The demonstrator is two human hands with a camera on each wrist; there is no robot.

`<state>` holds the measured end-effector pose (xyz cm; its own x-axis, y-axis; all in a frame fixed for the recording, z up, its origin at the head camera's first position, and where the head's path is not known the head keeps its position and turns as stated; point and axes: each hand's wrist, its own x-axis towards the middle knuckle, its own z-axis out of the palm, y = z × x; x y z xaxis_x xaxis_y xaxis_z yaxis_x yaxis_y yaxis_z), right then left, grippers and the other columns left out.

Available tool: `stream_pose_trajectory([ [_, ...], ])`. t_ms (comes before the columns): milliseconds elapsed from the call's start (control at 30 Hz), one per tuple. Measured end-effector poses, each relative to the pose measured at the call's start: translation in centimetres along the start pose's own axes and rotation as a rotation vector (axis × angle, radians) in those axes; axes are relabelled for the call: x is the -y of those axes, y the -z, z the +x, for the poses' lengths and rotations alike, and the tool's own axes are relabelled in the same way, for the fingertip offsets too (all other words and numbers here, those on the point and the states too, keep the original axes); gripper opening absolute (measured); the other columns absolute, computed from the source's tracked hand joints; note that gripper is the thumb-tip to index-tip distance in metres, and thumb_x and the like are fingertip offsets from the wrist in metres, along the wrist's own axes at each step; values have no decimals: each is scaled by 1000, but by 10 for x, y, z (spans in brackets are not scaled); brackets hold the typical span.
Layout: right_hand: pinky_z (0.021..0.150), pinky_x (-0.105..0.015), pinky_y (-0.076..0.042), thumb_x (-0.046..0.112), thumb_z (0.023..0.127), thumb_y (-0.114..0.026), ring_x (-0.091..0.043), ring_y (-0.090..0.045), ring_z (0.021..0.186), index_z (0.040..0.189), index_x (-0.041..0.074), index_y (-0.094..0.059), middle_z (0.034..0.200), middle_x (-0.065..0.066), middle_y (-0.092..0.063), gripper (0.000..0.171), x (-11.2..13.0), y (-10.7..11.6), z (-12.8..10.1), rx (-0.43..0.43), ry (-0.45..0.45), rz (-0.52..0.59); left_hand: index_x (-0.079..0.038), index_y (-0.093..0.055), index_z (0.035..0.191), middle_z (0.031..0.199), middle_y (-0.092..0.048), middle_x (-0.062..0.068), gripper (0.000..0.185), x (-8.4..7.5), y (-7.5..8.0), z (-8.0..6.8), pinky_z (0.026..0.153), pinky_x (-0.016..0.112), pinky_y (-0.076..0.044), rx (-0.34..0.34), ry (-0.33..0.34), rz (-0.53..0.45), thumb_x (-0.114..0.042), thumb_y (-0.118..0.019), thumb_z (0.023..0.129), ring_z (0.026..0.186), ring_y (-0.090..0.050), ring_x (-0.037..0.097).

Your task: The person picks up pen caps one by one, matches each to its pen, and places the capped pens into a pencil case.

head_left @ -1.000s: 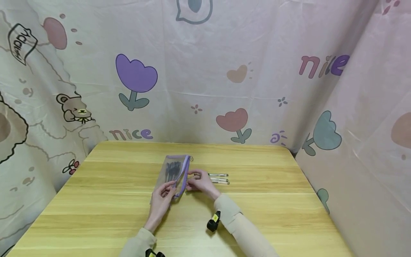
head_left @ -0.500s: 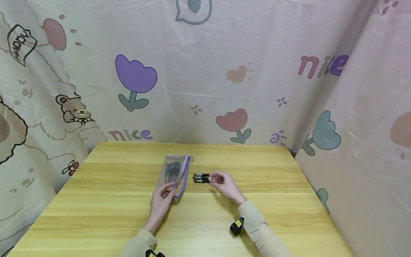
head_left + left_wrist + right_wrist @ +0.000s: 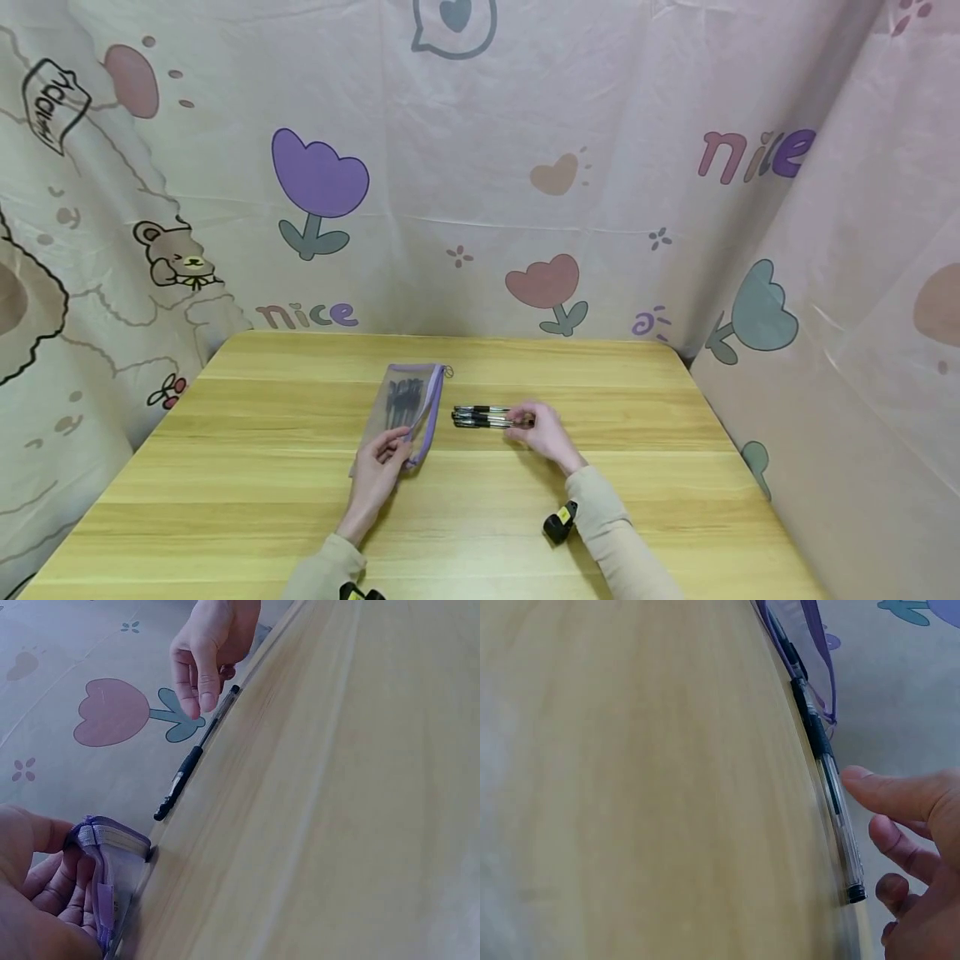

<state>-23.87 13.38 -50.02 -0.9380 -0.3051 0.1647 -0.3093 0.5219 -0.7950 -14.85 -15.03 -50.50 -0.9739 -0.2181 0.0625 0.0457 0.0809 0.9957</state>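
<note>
Fingers of the left hand (image 3: 377, 473) curl round the near end of a mesh pencil pouch (image 3: 402, 405), thumb on top and fingertips tucked under its purple edge, so this hand grips it. The right hand (image 3: 546, 430) has its fingers loosely bent and slightly spread over the right ends of the pens (image 3: 482, 417); the fingertips (image 3: 196, 699) hover at or just touching the barrels, and whether any pen is actually pinched cannot be told.

The wooden table (image 3: 262, 492) fills the near half of the scene, pale and striped with grain. Behind and to the right hangs a pink cloth backdrop (image 3: 600, 150) printed with tulips, hearts, a bear, and the word "nice" twice, once at the left near the table edge and once at the upper right.

The pouch lies left of centre, grey and see-through with a purple zip border, running near to far; dark pens show inside at its far end. Just right of it, apart from it, the loose pens lie side by side across the table, clear barrels with black caps and grips pointing left.
</note>
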Motion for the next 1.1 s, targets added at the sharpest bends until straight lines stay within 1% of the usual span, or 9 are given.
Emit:
stream_pose_trajectory([
  [67, 91, -36, -44, 10, 78, -84, -16, -60, 91, 99, 6, -75, 97, -7, -70, 23, -1, 0, 1, -8, -10, -32, 11, -62, 125, 92, -68, 8, 33, 1, 0, 0, 68, 12, -51, -1, -8, -4, 1, -65, 94, 73, -59, -2],
  [133, 95, -40, -37, 12, 77, -85, -15, -59, 90, 96, 9, -76, 95, -4, -69, 22, -1, -1, 1, -18, -19, -59, 11, -62, 123, 90, -67, 4, 32, 1, 0, 0, 68, 12, -51, -4, -15, -6, 1, -65, 93, 73, -60, -2],
  [233, 95, -43, -28, 14, 77, -86, -15, -58, 89, 92, 12, -76, 92, -1, -68, 18, -2, -2, 2, -31, -19, -84, 10, -63, 123, 88, -66, 0, 31, 2, -1, 0, 68, 12, -51, -7, -18, -8, 1, -65, 93, 72, -60, -2],
  [333, 93, -42, -27, 13, 78, -85, -15, -57, 88, 89, 13, -77, 90, 0, -67, 14, -2, -3, 2, -35, -21, -97, 11, -62, 123, 87, -65, -2, 32, 2, 0, 0, 68, 12, -51, -5, -14, -8, 0, -65, 93, 72, -59, -2],
  [467, 91, -39, -27, 13, 79, -85, -13, -56, 86, 87, 15, -77, 88, 2, -67, 12, -3, -3, 2, -38, -25, -108, 11, -62, 124, 88, -66, 2, 33, 1, 0, 0, 67, 13, -50, -8, -15, -4, -2, -65, 94, 72, -59, -2],
  [667, 90, -38, -27, 12, 78, -84, -12, -55, 84, 88, 15, -77, 88, 1, -66, 12, -4, -5, 3, -49, -25, -118, 11, -62, 125, 93, -67, 8, 34, 0, 1, -1, 68, 13, -50, -5, -4, 5, -2, -65, 94, 72, -58, -2],
  [900, 90, -36, -28, 12, 78, -84, -13, -54, 84, 90, 14, -77, 89, 1, -67, 14, -1, -6, 3, -38, -39, -127, 8, -64, 123, 92, -67, 8, 31, 1, 0, 1, 67, 14, -51, -11, 12, 9, 0, -64, 94, 72, -59, -1],
  [1100, 90, -37, -29, 12, 80, -83, -13, -55, 86, 89, 15, -76, 91, 1, -68, 12, -1, -8, 6, -43, -40, -146, 8, -64, 124, 94, -67, 11, 31, 2, 0, 1, 68, 14, -51, -8, 12, 15, 0, -64, 94, 73, -59, -1],
])
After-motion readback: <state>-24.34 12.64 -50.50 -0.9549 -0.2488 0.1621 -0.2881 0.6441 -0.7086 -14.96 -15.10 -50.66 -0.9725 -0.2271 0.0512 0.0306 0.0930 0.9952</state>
